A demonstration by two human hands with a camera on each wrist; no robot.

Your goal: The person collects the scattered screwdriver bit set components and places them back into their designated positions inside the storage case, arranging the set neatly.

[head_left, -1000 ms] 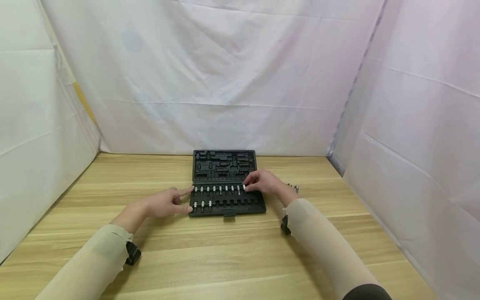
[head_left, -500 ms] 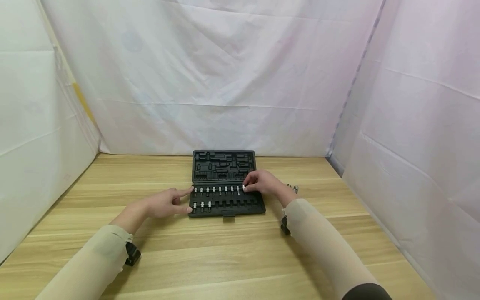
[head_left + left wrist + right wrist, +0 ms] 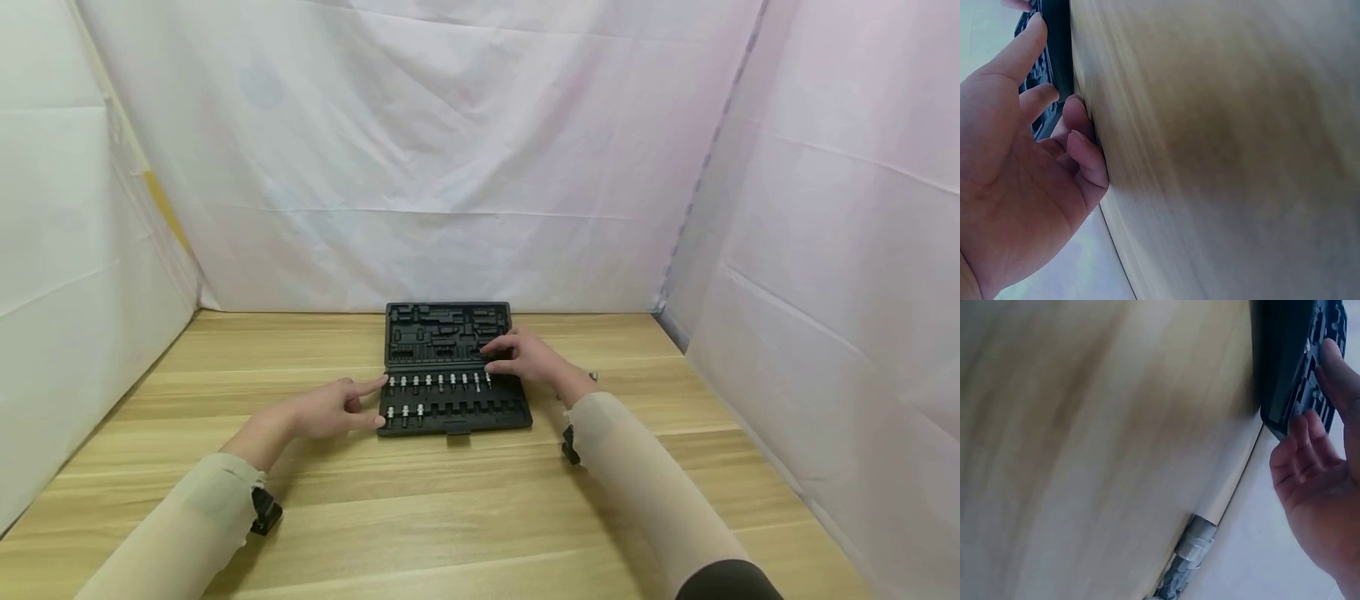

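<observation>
An open black tool case (image 3: 453,431) lies on the table with its lid (image 3: 447,304) folded back. In its base, an upper row of silver bit sockets (image 3: 428,381) runs across, and three more stand at the left of the lower row. My left hand (image 3: 324,408) touches the case's left side with index finger and thumb stretched apart; its other fingers bend under the palm. At the upper row's right end, my right hand (image 3: 534,360) hovers with thumb and index finger parted, right by the last bit socket (image 3: 488,380). Nothing shows between those fingers.
More loose bit sockets (image 3: 1194,547) lie on the table right of the case, partly hidden behind the right wrist in the head view. The lower row's right side has bare slots (image 3: 477,407). White sheeting (image 3: 435,150) hangs behind and beside the wooden table (image 3: 375,517).
My right thumb and index finger have let go of the last bit socket in the upper row and lifted slightly away from it. The left hand has stayed at the case's left side.
</observation>
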